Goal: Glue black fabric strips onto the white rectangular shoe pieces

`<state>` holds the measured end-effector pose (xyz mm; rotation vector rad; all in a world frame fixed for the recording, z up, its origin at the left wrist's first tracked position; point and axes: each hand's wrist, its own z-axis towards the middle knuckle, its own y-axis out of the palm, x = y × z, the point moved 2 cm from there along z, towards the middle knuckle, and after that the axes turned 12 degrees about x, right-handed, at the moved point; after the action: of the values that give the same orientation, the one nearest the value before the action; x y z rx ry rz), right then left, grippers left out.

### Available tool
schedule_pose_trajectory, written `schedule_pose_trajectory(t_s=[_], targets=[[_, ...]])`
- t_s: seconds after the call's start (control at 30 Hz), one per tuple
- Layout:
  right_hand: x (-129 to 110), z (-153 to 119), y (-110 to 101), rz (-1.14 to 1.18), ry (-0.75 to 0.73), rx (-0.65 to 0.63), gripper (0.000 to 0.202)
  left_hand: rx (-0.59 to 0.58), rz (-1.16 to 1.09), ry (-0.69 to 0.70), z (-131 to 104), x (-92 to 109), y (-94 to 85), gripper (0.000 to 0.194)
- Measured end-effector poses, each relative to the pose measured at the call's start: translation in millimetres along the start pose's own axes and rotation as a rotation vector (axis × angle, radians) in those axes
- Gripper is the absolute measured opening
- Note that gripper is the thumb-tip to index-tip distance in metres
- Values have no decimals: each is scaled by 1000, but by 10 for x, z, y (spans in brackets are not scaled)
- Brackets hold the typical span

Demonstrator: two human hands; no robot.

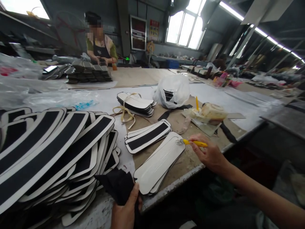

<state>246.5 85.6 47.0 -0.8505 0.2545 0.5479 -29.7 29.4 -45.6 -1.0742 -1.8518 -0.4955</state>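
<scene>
My right hand [205, 152] grips a yellow-handled brush [196, 143], its bristles on the far end of a white curved panel [158, 163]. That panel tops a small stack near the table's front edge, and its surface looks wet and streaked. My left hand [127, 206] is closed on a bunch of black fabric strips [119, 184], with the thumb by the panel's near end. Just behind lies a short pile of white panels with a black strip [147, 138] on top.
A large heap of black-striped white panels [71, 152] fills the left. Behind are a tied panel bundle [135, 103], a plastic bag [172, 90] and a glue-crusted container [212, 113] beside another yellow handle [197, 103]. Across the table, a person [100, 47] handles dark pieces.
</scene>
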Motion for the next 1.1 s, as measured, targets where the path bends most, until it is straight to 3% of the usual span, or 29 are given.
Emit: schedule_pose_trajectory(t_s=[0.23, 0.37, 0.53, 0.63, 0.73, 0.83, 1.0, 1.1], targets=[[-297, -158, 62, -6, -188, -124, 19, 18, -4, -4, -14, -12, -16, 47], [-437, -228, 45, 123, -207, -165, 26, 4, -16, -34, -27, 4, -23, 48], [-368, -239, 85, 6, -213, -125, 22, -15, -70, -39, -85, 67, -18, 48], [-491, -315, 171, 101, -200, -178, 25, -30, -81, -55, -87, 69, -22, 47], [-710, -404, 219, 321, -110, -219, 29, -34, -69, -82, -69, 44, -37, 46], [-860, -427, 238, 501, 56, -158, 24, -50, -73, -60, -51, 23, -43, 44], [-897, -403, 359, 662, 380, -188, 13, -103, -52, 5, -12, -26, -40, 39], [-839, -419, 405, 662, 432, -200, 15, -103, -48, 23, -6, -48, -51, 39]])
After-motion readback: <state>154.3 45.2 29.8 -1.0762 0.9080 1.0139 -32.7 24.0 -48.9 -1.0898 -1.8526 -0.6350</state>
